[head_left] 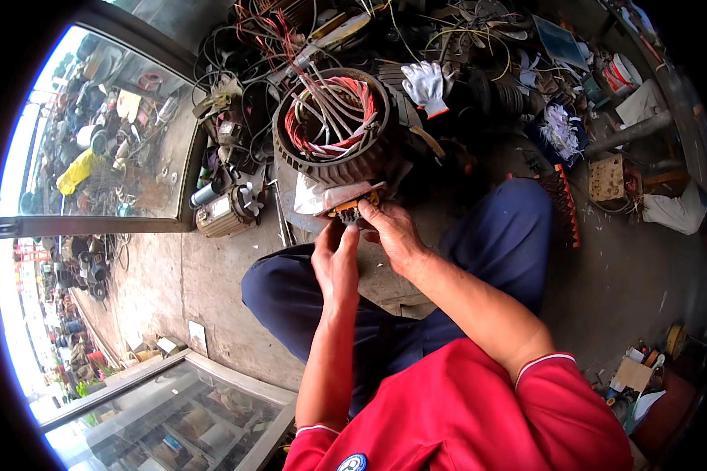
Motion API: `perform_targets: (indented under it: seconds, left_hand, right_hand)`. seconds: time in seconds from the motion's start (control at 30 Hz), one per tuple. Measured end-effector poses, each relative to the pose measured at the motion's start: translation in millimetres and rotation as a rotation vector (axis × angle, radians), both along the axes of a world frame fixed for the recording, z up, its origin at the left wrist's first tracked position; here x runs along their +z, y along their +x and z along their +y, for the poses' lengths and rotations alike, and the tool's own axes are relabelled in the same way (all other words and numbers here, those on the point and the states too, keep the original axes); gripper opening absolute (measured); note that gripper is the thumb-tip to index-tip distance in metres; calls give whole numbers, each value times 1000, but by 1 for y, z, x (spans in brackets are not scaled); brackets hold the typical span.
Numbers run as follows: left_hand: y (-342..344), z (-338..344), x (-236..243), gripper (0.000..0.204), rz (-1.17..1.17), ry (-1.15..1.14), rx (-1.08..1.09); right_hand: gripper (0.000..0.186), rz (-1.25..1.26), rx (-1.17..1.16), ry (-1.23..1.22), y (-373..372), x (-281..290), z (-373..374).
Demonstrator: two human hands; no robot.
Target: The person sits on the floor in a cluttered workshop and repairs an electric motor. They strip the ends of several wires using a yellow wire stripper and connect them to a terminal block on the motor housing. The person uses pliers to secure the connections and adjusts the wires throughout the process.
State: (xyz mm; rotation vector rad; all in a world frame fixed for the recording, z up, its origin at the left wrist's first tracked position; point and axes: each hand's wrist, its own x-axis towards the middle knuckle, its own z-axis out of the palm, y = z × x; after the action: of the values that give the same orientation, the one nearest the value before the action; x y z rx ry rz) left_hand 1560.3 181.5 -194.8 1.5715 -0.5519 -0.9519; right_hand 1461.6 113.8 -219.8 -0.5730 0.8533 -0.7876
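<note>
A large dark motor housing [334,161] with red and white windings inside stands in front of me on the floor. At its near side sits a small orange and black terminal block [352,209]. My left hand [335,263] pinches a small part just below that block, fingers closed. My right hand [393,231] has its fingertips on the same block from the right. White lead wires [326,102] rise out of the windings. What the fingers hold is too small to make out.
A small grey motor [226,212] lies left of the housing. White work gloves [426,82] rest behind it among tangled cables. A wooden block [606,177] and a white cloth [675,212] lie at the right. Glass cabinets [173,416] stand at the left and lower left.
</note>
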Motion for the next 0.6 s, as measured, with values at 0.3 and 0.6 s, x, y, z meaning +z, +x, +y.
perform_targets:
  seconds: [0.3, 0.6]
  left_hand:
    - [30, -124, 109, 37, -1542, -394, -573]
    - [51, -156, 94, 22, -1367, -399, -762]
  right_hand:
    - [16, -190, -76, 130, 8, -20, 2]
    - [31, -79, -134, 125, 18, -10, 6]
